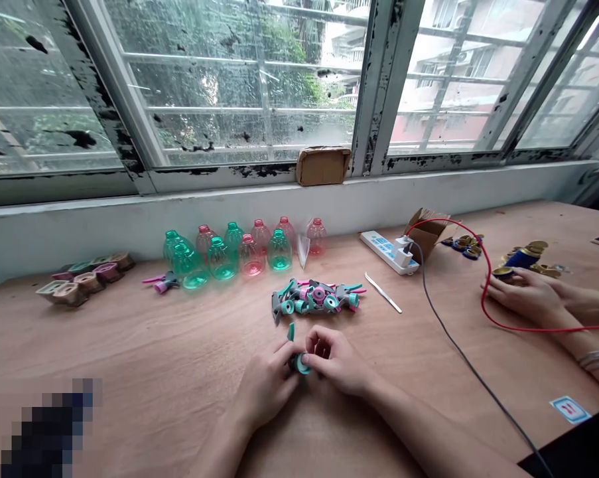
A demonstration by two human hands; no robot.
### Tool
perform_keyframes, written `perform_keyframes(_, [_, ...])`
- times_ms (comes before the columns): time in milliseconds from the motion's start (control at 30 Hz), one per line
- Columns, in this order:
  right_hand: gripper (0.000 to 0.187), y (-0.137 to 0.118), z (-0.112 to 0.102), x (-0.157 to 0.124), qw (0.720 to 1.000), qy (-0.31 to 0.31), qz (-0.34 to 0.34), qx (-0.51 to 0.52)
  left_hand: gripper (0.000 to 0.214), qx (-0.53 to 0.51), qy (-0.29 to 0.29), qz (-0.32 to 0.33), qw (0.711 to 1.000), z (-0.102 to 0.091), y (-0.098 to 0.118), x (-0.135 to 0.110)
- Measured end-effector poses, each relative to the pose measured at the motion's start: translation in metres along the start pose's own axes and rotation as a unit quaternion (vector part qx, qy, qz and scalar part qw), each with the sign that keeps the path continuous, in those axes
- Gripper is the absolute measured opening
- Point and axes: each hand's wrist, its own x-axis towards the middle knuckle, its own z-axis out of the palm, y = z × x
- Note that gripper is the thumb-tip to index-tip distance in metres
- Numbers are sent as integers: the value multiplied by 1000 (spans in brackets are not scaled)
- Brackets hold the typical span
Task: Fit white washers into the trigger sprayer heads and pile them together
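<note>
Close to the table's front, my left hand (269, 377) is closed around a grey and teal spray bottle trigger head (302, 364), its teal lever pointing up. My right hand (337, 362) pinches the round teal collar of the same piece from the other side. Fingers cover most of its body. Just beyond my hands lies a pile of similar trigger heads (318, 297) in grey, teal and pink. Behind the pile stand several clear green bottles (223, 259) and pink bottles (252, 255), all with open necks.
Stacked small trays (83, 282) and one pink trigger head (162, 283) are at left. A white tool (383, 293) lies right of the pile, near a power strip (389, 252) with red and grey cables. At right, a co-worker's hands (528, 295) handle blue and gold parts.
</note>
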Motion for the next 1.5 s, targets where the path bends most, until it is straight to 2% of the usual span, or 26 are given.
perform_keyframes(67, [3,-2,-3,-2,994,25,-77,-77,25,6,9,-6,1000,0,0,0])
perform_keyframes(133, [11,-2,-6,-3,982,38,-132,-128,26,16,16,-9,1000,0,0,0])
perform_keyframes(300, [13,1,-6,-5,972,27,-171,-157,20,38,18,-20,999,0,-1,0])
perform_keyframes(733, [16,0,-7,-7,971,27,-163,-172,22,40,19,-26,999,0,0,-1])
perform_keyframes(1067, [14,-1,-5,-7,981,17,-125,-150,19,28,25,-31,999,1,-1,0])
perform_keyframes(1500, [10,2,2,-8,974,63,-116,-183,22,120,21,5,993,4,-3,-1])
